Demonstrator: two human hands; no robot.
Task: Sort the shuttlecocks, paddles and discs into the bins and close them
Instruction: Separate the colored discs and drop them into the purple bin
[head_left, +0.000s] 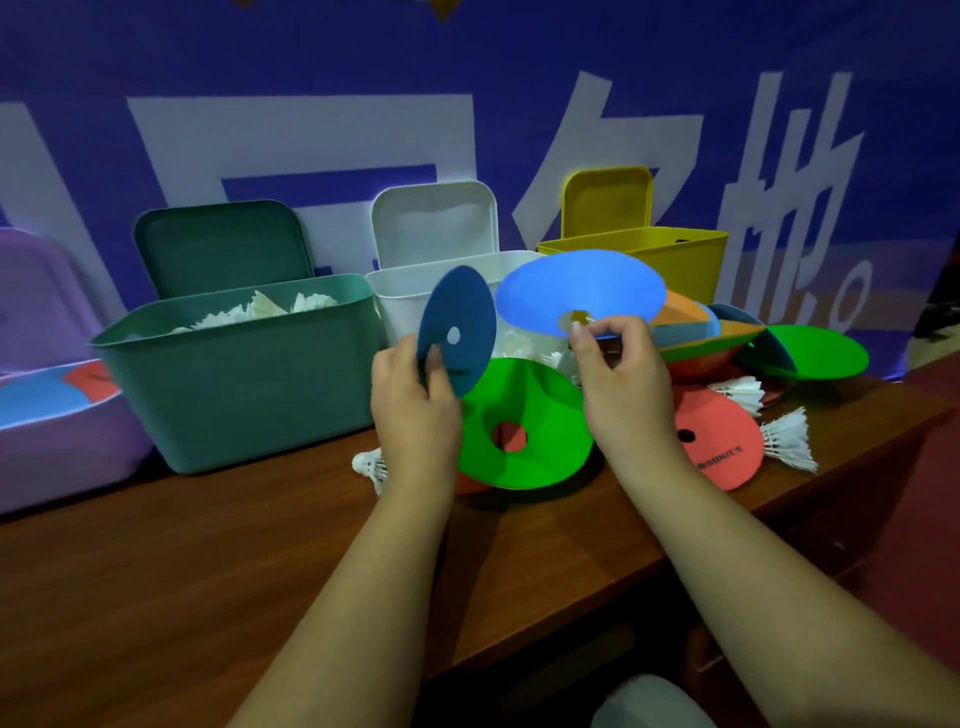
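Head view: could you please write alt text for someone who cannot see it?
The left hand holds a dark blue disc and the right hand pinches a light blue disc above a table, with open bins behind.

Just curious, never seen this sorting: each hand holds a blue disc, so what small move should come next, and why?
Probably carry the dark blue flat disc in the left hand leftward to the open purple plastic bin: blue and red discs lie there, while the teal plastic bin holds white feather shuttlecocks. The light blue cone-shaped disc in the right hand could follow.
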